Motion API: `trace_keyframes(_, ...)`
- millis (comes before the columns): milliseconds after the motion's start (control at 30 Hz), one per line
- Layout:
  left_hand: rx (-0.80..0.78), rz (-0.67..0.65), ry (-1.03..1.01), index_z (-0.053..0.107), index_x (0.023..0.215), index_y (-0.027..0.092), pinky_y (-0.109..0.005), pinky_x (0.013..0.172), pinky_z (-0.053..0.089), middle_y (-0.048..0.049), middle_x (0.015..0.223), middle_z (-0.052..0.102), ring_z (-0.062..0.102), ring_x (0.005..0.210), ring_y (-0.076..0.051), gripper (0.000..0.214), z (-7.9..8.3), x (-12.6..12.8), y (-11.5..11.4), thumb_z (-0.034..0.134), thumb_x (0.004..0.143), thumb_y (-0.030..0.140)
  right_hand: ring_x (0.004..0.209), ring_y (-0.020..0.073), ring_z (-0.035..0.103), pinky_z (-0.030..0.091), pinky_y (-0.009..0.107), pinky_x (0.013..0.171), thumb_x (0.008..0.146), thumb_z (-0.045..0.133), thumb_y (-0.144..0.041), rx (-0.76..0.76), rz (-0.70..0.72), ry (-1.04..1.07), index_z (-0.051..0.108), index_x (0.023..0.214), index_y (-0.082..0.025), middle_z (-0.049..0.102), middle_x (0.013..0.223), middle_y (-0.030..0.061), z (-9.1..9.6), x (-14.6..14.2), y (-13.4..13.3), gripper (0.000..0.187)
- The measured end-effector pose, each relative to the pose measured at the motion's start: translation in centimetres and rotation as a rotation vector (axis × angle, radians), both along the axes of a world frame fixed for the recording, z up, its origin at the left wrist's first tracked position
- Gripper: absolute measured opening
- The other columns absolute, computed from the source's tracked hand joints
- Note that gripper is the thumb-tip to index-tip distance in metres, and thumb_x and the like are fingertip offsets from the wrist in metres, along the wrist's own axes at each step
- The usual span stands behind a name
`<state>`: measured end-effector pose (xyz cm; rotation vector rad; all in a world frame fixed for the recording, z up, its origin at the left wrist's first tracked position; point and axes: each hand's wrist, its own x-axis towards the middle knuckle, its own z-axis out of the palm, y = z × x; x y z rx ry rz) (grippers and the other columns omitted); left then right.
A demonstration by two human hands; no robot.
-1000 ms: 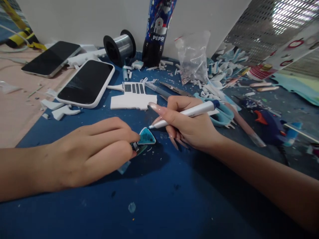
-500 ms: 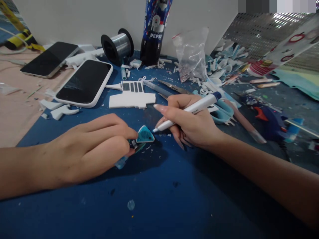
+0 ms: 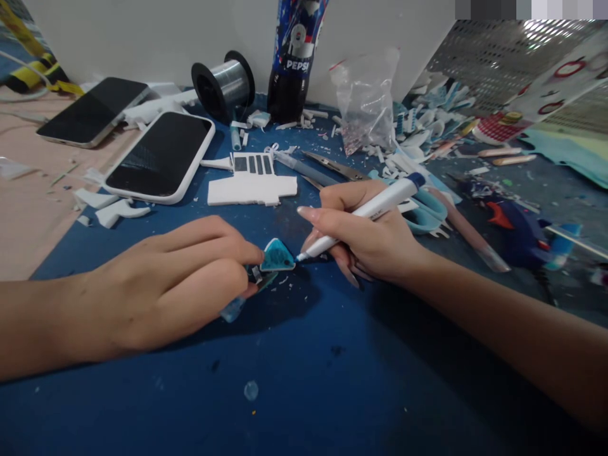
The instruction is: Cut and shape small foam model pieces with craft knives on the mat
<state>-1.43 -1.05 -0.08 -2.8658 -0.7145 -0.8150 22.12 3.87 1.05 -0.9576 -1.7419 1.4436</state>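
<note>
My left hand [image 3: 180, 285] is closed on a small blue piece with a white edge [image 3: 278, 256], roughly triangular and with a dark spot near its right corner. More light blue material [image 3: 232, 309] shows below the fingers; whether it belongs to the same piece I cannot tell. In my right hand [image 3: 365, 234] is a white marker [image 3: 356, 218] with a dark blue rear end, held like a pen. Its blue tip meets or nearly meets the right corner of the triangular piece. Beyond the hands lies a white cut-out shape [image 3: 251, 190] with dark rectangles.
Two phones [image 3: 161, 155] lie at the left. At the back stand a wire spool [image 3: 223, 85], a Pepsi bottle [image 3: 294, 63] and a clear plastic bag [image 3: 365, 101]. Light blue scissors [image 3: 427, 212], a dark blue glue gun [image 3: 517, 234] and foam scraps [image 3: 437, 114] are on the right.
The marker tip has shifted slightly right and down, along the right corner of the blue piece. My left hand and the piece have hardly moved.
</note>
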Motion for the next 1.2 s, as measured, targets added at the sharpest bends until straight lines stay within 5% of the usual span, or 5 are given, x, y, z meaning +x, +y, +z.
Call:
trace_keyframes(767, -0.018, -0.011, -0.011, 0.047, 0.081, 0.017, -0.031, 0.069, 0.060, -0.0073, 0.095, 0.067, 0.060, 0.091, -0.016, 0.018, -0.03, -0.16, 0.00, 0.060, 0.094, 0.019, 0.029, 0.0061, 0.043, 0.044, 0.017, 0.037, 0.088, 0.058, -0.012, -0.036, 0.041, 0.033, 0.038, 0.046, -0.022, 0.041, 0.033, -0.0065, 0.35, 0.14, -0.08, 0.047)
trace_keyframes(967, 0.014, -0.012, 0.006, 0.047, 0.080, 0.019, -0.027, 0.065, 0.060, -0.0056, 0.093, 0.067, 0.062, 0.090, -0.015, 0.019, -0.09, -0.18, 0.14, 0.061, 0.093, 0.020, 0.025, 0.0038, 0.038, 0.033, 0.015, 0.028, 0.088, 0.055, -0.008, -0.030, 0.035, -0.005, 0.036, 0.046, -0.021, 0.040, 0.032, -0.0076, 0.37, 0.09, -0.06, 0.048)
trace_keyframes(1200, -0.033, 0.022, -0.027, 0.048, 0.081, 0.019, -0.031, 0.066, 0.062, -0.0061, 0.094, 0.067, 0.064, 0.092, -0.018, 0.017, -0.22, 0.02, -0.35, 0.062, 0.090, 0.015, 0.028, 0.0046, 0.042, 0.035, 0.014, 0.028, 0.082, 0.067, -0.015, -0.029, 0.095, 0.023, 0.039, 0.046, -0.021, 0.044, 0.036, -0.0076, 0.26, 0.19, -0.04, 0.046)
